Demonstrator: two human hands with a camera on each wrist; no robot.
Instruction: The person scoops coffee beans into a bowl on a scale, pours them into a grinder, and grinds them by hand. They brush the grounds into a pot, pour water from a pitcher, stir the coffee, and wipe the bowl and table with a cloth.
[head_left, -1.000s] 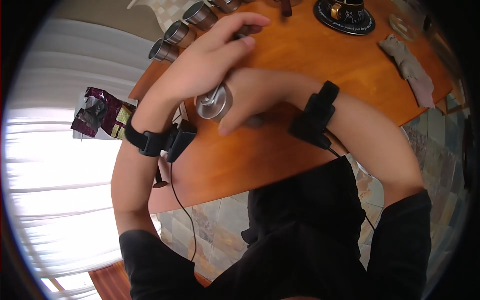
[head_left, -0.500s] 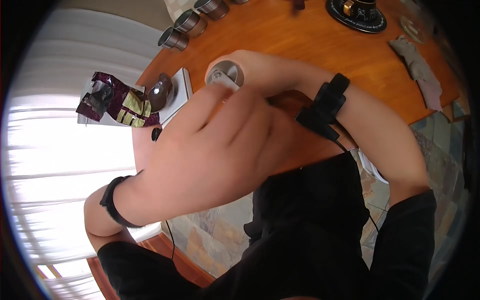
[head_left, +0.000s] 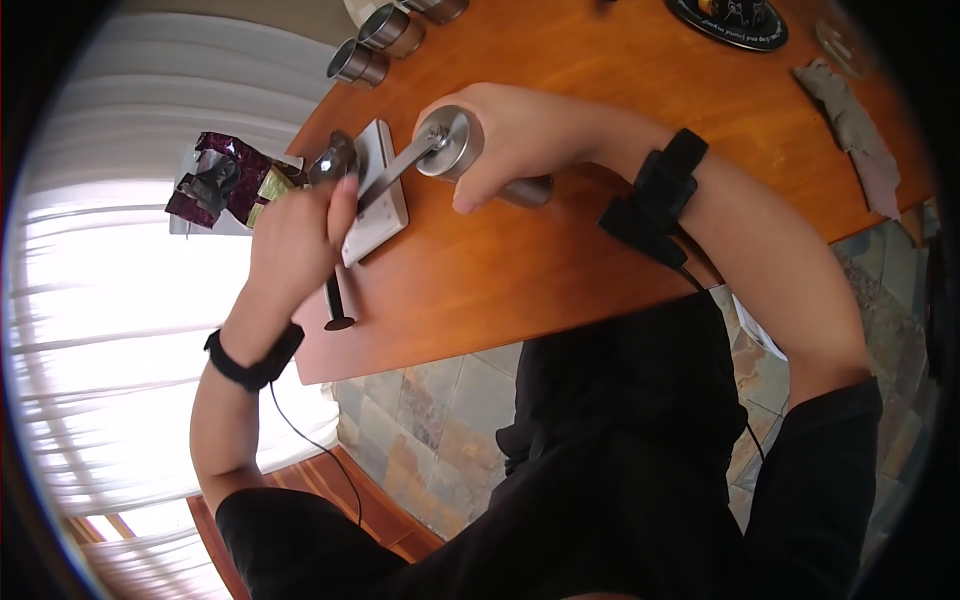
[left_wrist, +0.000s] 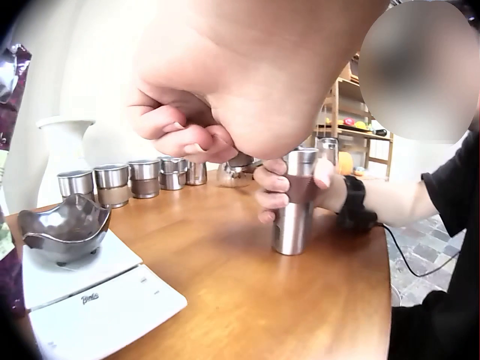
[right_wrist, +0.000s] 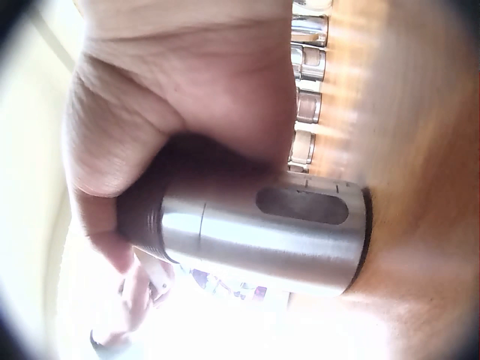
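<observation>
My right hand (head_left: pixel 520 130) grips a steel manual coffee grinder (left_wrist: pixel 291 229) round its brown band. The grinder stands upright, its base at the wooden table (head_left: pixel 560 270). From its top a metal crank handle (head_left: pixel 402 163) reaches out to the left. My left hand (head_left: pixel 290 240) has its fingers curled at the far end of that crank; the knob is hidden inside the hand. In the right wrist view the grinder's body (right_wrist: pixel 240 236) shows an oval window, with the thumb and palm wrapped above it.
A glossy dark bowl (left_wrist: pixel 66 229) sits on a white scale (left_wrist: pixel 112 315), left of the grinder. Beside it stands a purple foil bag (head_left: pixel 222 180). Several steel cups (head_left: pixel 358 62) line the back left. A black saucer (head_left: pixel 730 28) and a grey cloth (head_left: pixel 850 130) lie at the right.
My left hand has swung round the grinder, from beyond it, across its near side, to the left, and the crank has turned with it. The right hand keeps its grip on the grinder.
</observation>
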